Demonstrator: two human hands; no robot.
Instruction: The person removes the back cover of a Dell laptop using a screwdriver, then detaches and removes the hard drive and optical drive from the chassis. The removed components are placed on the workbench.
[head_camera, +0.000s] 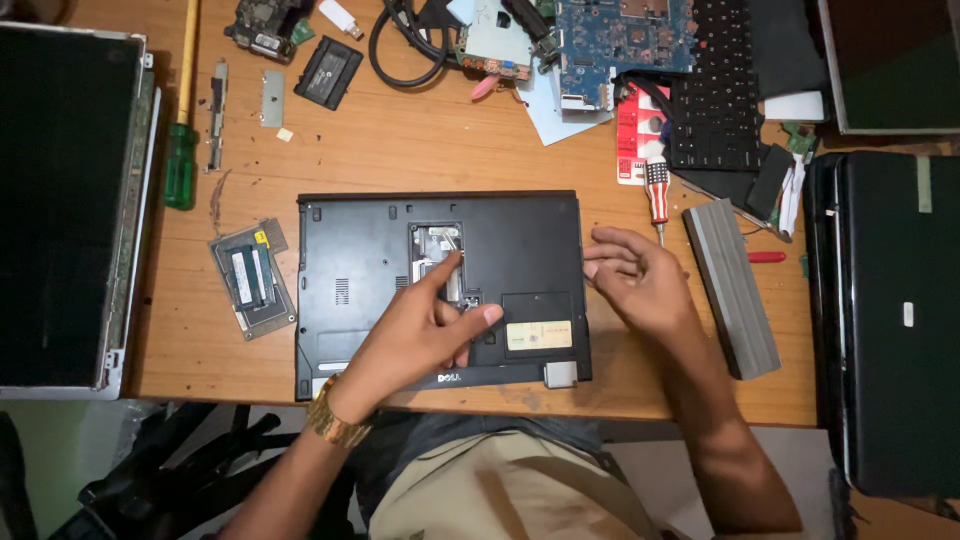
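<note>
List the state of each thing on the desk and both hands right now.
Black laptop base: upside down, flat, memory bay uncovered.
Left hand: forefinger reaching into the bay, holding nothing.
Right hand: at laptop's right edge, empty.
Grey battery pack: removed, lying beside laptop.
Green-handled screwdriver: lying untouched.

Laptop (520, 250) lay underside up at desk (420, 150) centre, left hand (420, 335) on it, finger at its open bay (437, 262). Right hand (640, 280) at its right edge. Battery (732, 288) right, memory cover (253, 278) left, keyboard (715, 90) behind.
</note>
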